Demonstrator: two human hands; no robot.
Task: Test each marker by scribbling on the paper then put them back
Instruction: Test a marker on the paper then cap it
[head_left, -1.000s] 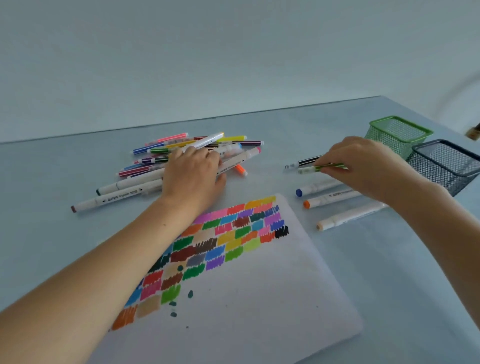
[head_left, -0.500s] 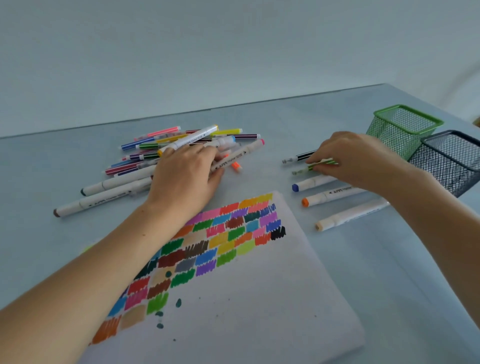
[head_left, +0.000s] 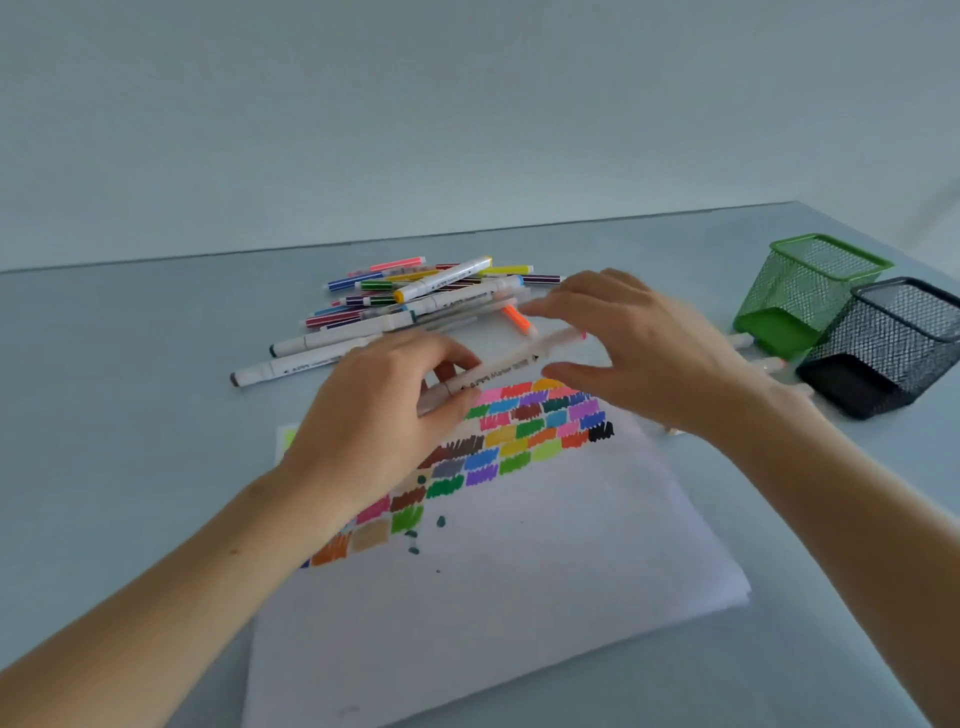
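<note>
My left hand (head_left: 384, 415) grips a white marker (head_left: 506, 366) with a pink end, holding it slantwise above the top of the paper (head_left: 519, 582). My right hand (head_left: 639, 358) hovers over the marker's far half with fingers spread and holds nothing. The paper carries rows of coloured scribble patches (head_left: 519, 431). A pile of markers (head_left: 415, 301) lies behind my hands. Ends of other markers (head_left: 763, 364) show past my right wrist.
Two mesh pen holders lie tipped on the table at the right: a green one (head_left: 810, 291) and a black one (head_left: 883, 348) in front of it. The table's far edge meets a plain wall.
My left hand lifted a white marker out of the pile and brought it over the paper. My right hand left the markers on the right and moved left to the lifted marker.
</note>
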